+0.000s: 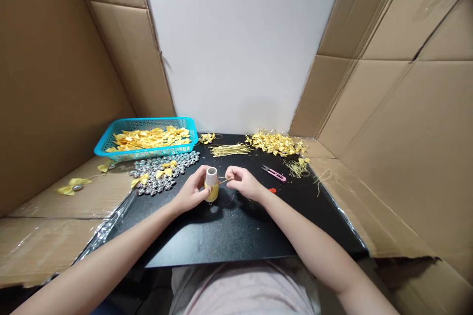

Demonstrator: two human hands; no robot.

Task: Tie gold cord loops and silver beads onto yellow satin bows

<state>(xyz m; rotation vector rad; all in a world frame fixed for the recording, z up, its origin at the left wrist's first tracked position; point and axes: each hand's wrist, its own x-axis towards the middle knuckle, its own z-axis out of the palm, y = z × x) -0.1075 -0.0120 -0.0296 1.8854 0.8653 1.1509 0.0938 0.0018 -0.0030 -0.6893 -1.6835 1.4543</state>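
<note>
A cone-shaped thread spool, white at its top and wound with yellow thread lower down, is gripped by my left hand above the black table. Fingers and thumb wrap round its left side. Just to the right, my right hand pinches a thin yellow strand that runs across to the spool. A small wire-like loop shows under the spool's base. Beyond my hands lies a bundle of thin yellow ties.
A blue basket of yellow bows stands back left, with silver beads before it. Finished-looking bows are piled back right. Pink thread snips and thread scraps lie at right. Cardboard walls flank the table.
</note>
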